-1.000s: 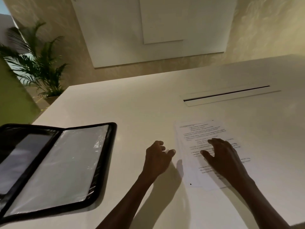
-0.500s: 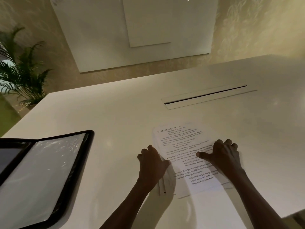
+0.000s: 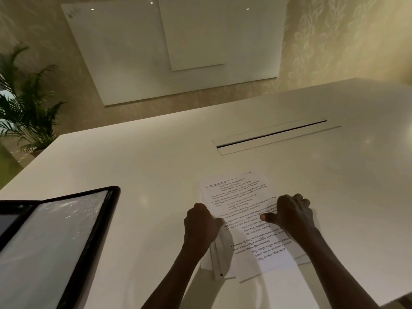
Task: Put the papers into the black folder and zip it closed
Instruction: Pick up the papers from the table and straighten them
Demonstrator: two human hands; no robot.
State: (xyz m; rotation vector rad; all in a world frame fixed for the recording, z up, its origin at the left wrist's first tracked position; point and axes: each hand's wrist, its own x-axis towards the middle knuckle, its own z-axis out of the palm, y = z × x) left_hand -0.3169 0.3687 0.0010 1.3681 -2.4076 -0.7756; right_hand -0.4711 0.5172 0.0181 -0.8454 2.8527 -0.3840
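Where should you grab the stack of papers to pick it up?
Grip the stack of papers by its long side edges, one hand from each side. It lies flat on the white table, and the left hand and right hand are already at those edges.

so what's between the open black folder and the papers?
Head view: only bare white table between black folder and papers; left hand grips their near edge.

The papers [image 3: 240, 210] are white sheets printed with black text, stacked loosely with edges fanned, lying flat near the counter's front edge. The black folder [image 3: 93, 230] lies open and flat well apart to their left, its clear plastic sleeve facing up.
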